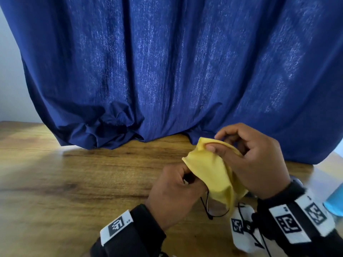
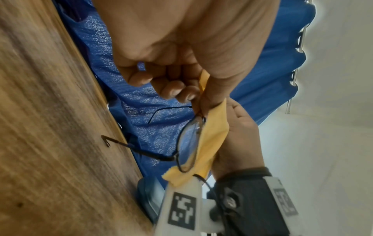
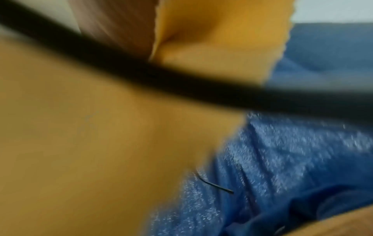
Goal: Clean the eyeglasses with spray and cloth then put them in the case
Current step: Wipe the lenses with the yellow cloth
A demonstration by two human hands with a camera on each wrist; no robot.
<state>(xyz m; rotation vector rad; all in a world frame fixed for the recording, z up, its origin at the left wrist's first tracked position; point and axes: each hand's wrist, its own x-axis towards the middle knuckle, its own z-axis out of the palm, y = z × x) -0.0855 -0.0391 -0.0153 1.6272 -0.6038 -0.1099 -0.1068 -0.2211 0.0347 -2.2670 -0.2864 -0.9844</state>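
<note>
Thin black-framed eyeglasses are held above the wooden table, mostly wrapped in a yellow cloth. My left hand pinches the frame near one lens; the left wrist view shows its fingertips curled onto the frame. My right hand grips the cloth, thumb on top, pressing it over the other lens, which is hidden. One lens rim and a temple hang below the cloth. In the right wrist view the cloth fills the blurred picture, and a temple tip shows.
A dark blue curtain hangs down onto the table's far edge just behind the hands. A light blue object stands at the right edge of the table, cut off by the frame; it also shows in the left wrist view.
</note>
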